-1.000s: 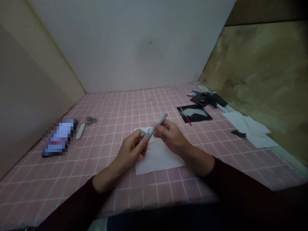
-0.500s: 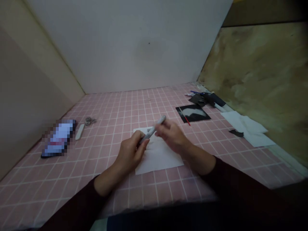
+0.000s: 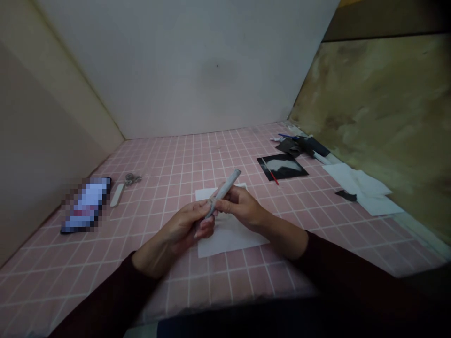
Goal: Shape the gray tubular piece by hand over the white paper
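A pale grey stick (image 3: 227, 184) is held above the counter, near its middle, tilted so that its far end points up and to the right. The left hand (image 3: 190, 219) pinches its lower end between thumb and fingers, and the right hand (image 3: 246, 209) closes thumb and fingers on it just above, the two hands almost meeting. Beneath them lies a white sheet (image 3: 229, 239), partly covered by the hands, flat on the pink-and-white checked counter (image 3: 183, 162). Beyond the right hand is a black sheet (image 3: 285, 173) with a whitish patch, and a thin red-ended stick (image 3: 275, 179) lies across its left part. Farther right, white papers (image 3: 369, 190) overlap, a dark scrap (image 3: 346, 195) at their left edge; behind these, dark pieces (image 3: 289, 147) are heaped by the wall. Well to the left, a phone (image 3: 88, 202) with a blurred screen lies beside a white strip (image 3: 117, 195), with a small grey object (image 3: 130, 178) near the strip's far end.
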`<state>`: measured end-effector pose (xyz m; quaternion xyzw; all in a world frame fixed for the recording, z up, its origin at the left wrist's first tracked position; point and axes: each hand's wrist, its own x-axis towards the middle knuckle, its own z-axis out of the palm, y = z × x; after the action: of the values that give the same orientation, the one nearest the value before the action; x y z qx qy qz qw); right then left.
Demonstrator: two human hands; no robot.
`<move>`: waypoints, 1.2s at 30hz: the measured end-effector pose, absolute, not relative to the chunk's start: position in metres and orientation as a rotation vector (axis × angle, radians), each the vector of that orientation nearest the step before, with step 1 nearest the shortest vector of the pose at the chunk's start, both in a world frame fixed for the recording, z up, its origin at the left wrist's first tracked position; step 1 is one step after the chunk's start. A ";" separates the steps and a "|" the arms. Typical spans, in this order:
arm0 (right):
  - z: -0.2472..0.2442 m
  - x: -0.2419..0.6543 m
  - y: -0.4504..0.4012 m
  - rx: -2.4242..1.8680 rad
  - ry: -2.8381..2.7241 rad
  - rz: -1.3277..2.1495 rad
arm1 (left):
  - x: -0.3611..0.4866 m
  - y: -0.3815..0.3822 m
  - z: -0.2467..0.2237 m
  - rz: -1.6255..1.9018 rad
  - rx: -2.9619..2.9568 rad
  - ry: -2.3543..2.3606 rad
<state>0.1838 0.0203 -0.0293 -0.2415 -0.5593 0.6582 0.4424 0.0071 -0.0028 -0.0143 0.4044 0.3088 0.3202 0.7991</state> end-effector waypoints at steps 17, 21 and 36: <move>-0.029 0.192 0.029 -0.700 -0.932 1.470 | 0.006 -0.014 -0.025 0.986 2.116 1.275; -0.031 0.185 0.025 -0.713 -1.154 1.628 | 0.005 -0.014 -0.026 1.017 2.114 1.292; -0.030 0.188 0.025 -0.567 -1.298 1.452 | 0.008 -0.004 -0.013 0.745 0.797 0.641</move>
<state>0.1878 0.0248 -0.0301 -0.2373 -0.5433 0.6079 0.5281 0.0083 -0.0040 -0.0127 0.3724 0.2995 0.3483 0.8064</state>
